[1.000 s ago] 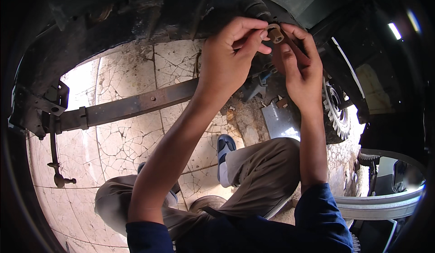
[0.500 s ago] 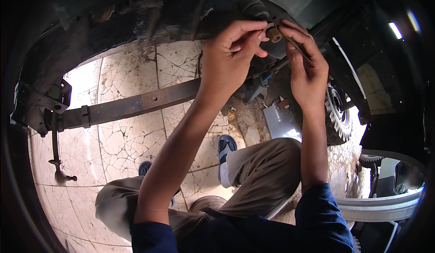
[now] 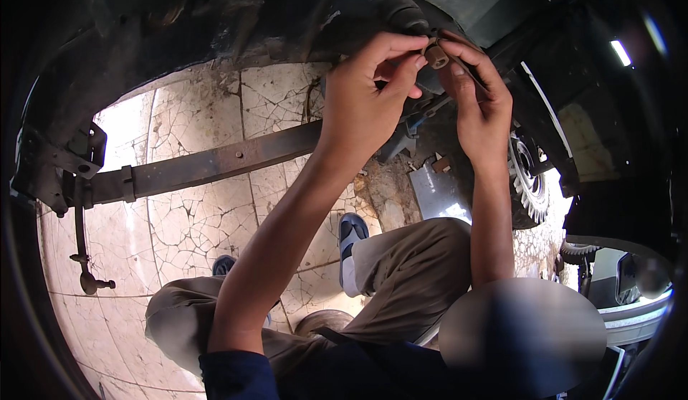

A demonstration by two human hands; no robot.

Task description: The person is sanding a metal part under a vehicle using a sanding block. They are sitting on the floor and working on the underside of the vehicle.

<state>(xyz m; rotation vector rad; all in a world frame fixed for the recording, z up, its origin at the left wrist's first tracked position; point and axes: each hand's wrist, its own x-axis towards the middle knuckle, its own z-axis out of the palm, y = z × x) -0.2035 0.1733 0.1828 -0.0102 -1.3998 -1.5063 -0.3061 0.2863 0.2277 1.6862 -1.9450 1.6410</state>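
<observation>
Both my hands are raised to the underside of a dark vehicle body, around a rusty brown nut (image 3: 436, 57) with a hole in its end. My left hand (image 3: 369, 88) pinches the nut from its left side, thumb and forefinger at its edge. My right hand (image 3: 479, 106) is on the other side, fingertips close against the nut. Between its thumb and fingers runs a thin dark strip (image 3: 473, 72), whose far end is hidden. Behind the nut is a dark round fitting (image 3: 405, 16).
A long leaf spring (image 3: 215, 160) crosses below on the left, with a hanging link (image 3: 86, 256) at its end. A toothed-tread tyre (image 3: 529, 178) and a grey metal plate (image 3: 436, 188) are to the right. Cracked floor tiles (image 3: 201, 235) lie beneath. A blurred round patch covers my right sleeve.
My view has shifted slightly, and the surroundings sit a little farther left. Both hands stay at the nut, the right fingers a little closer around it. A blurred patch now covers my right sleeve.
</observation>
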